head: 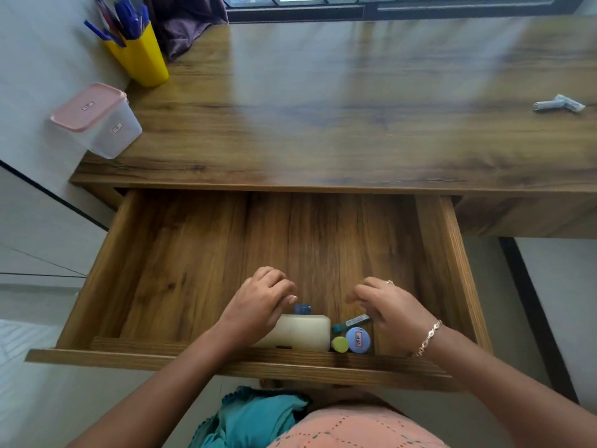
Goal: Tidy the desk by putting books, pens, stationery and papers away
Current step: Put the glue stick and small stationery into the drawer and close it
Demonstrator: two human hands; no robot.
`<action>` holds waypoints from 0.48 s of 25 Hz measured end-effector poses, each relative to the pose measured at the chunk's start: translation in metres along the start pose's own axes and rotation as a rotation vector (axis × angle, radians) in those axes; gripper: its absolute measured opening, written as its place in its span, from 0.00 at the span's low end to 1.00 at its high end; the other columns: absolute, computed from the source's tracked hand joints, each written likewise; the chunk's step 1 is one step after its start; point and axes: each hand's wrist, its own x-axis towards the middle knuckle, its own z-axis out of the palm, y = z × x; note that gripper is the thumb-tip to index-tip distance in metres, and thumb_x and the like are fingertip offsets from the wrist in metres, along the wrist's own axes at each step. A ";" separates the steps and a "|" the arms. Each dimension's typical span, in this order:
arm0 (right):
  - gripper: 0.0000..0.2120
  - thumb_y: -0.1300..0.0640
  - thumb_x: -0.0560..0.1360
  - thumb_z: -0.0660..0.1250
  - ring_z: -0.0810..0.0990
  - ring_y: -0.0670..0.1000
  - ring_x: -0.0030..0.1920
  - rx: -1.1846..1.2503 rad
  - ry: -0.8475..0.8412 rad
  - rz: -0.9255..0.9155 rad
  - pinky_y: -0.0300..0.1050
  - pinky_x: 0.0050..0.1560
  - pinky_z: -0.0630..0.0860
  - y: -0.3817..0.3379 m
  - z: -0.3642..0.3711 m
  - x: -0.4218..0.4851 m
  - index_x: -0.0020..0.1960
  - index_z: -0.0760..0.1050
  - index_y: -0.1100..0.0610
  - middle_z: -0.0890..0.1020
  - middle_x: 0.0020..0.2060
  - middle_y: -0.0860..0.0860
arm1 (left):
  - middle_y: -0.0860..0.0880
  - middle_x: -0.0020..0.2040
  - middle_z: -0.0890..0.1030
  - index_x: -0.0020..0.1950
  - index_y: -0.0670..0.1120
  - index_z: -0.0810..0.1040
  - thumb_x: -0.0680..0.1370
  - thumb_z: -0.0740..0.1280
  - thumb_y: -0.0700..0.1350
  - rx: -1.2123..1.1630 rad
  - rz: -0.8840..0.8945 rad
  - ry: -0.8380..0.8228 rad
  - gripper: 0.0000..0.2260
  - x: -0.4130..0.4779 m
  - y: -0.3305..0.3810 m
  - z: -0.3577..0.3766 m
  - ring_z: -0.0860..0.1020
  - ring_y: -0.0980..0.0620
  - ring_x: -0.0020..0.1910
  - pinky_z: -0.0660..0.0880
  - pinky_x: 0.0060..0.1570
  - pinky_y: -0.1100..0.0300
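**Both hands in the open drawer, stationery along its front edge**

From the head camera we look down on a wooden worktop (323, 108) with its drawer (452, 253) pulled out. Both hands are inside the drawer, near its front edge. The left hand (258, 307) lies over the left end of a cream case (307, 331). Its fingers (274, 279) are curled under, and we cannot tell whether they grip anything. The right hand (391, 305) hovers just right of the case, its fingers loosely curled with nothing seen in them. Its thumb side is close over the end of a teal marker (350, 322).

A small blue piece (302, 308) sits just behind the case. Against the drawer's front wall, right of the case, a yellow-green cap (340, 344) and a round blue tub (357, 339) with a red label stand touching each other.

On the worktop, a yellow pen holder (139, 56) full of blue pens (129, 17) stands at the back left corner. A pink-lidded container (97, 121) stands at the left edge, and a crumpled white tube (559, 106) lies by the right edge.
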 end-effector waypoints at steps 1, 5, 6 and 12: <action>0.14 0.61 0.77 0.61 0.74 0.46 0.55 -0.001 0.024 -0.019 0.35 0.51 0.75 -0.003 0.002 -0.008 0.62 0.72 0.52 0.73 0.58 0.47 | 0.52 0.48 0.79 0.50 0.48 0.80 0.77 0.54 0.52 0.001 -0.004 0.032 0.16 -0.003 -0.001 -0.001 0.74 0.53 0.53 0.78 0.44 0.56; 0.20 0.46 0.76 0.53 0.79 0.51 0.53 -0.003 0.232 -0.067 0.39 0.47 0.76 -0.033 0.015 -0.028 0.58 0.75 0.55 0.78 0.56 0.50 | 0.52 0.47 0.79 0.49 0.48 0.80 0.77 0.55 0.51 -0.001 0.008 0.121 0.15 -0.013 -0.007 -0.010 0.67 0.57 0.55 0.76 0.44 0.56; 0.21 0.45 0.74 0.53 0.81 0.52 0.51 -0.053 0.333 -0.094 0.41 0.46 0.78 -0.042 0.021 -0.029 0.56 0.77 0.55 0.80 0.53 0.51 | 0.51 0.48 0.79 0.50 0.48 0.80 0.77 0.55 0.52 0.003 0.007 0.136 0.15 -0.018 -0.008 -0.013 0.67 0.57 0.56 0.76 0.44 0.56; 0.30 0.40 0.79 0.41 0.77 0.57 0.59 -0.273 0.496 0.017 0.52 0.54 0.77 -0.092 0.071 -0.022 0.56 0.77 0.55 0.79 0.57 0.58 | 0.48 0.51 0.80 0.52 0.46 0.80 0.78 0.53 0.56 0.071 -0.044 0.125 0.20 -0.056 -0.007 -0.013 0.76 0.46 0.60 0.77 0.48 0.52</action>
